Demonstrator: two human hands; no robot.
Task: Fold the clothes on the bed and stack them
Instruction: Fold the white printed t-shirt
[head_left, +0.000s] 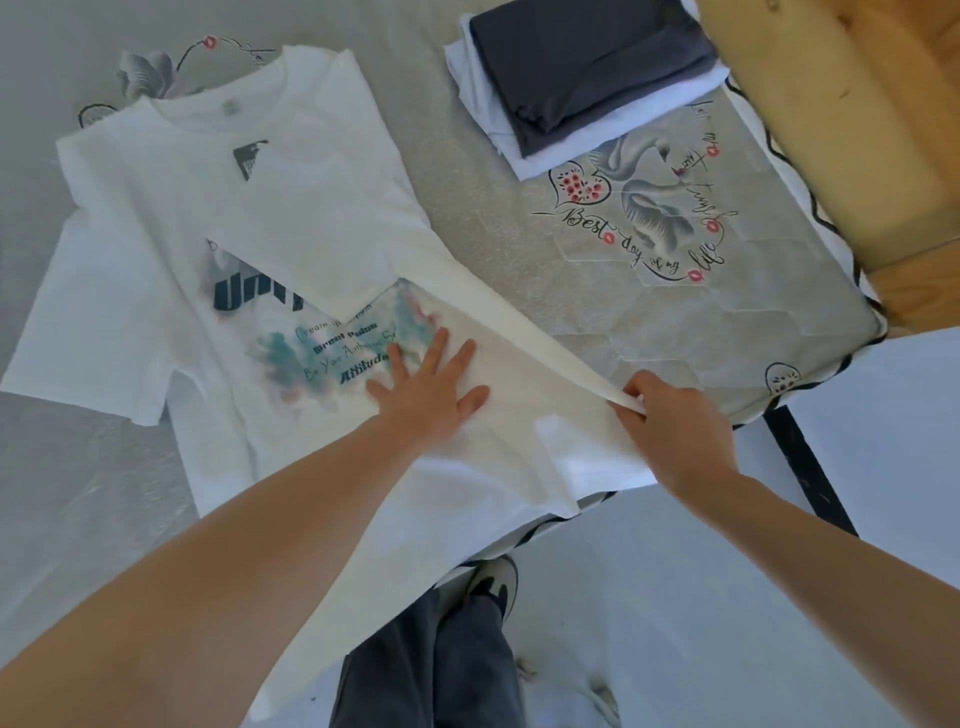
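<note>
1. The white printed T-shirt (156, 249) lies face up on the bed (519, 249), spread under and beyond both hands. One side panel is already turned in over the print, so the first lengthwise fold looks to be in hand.
2. The left hand (431, 384) lies flat, fingers spread wide, pressing the shirt just below the print. The right hand (670, 421) pinches the folded edge at the hem, beside the left hand.
3. Well beyond the right hand sits a stack of folded clothes (587, 83): a dark grey piece on top of white ones. That part seems done.
4. Left to do, as I judge it: the shirt's far sleeve side, the crosswise folds, then placing it on the stack.
5. Hard to tell: how many garments the stack holds, and whether more clothes wait outside the view. The shirt's print is partly covered by the folded panel.
</note>
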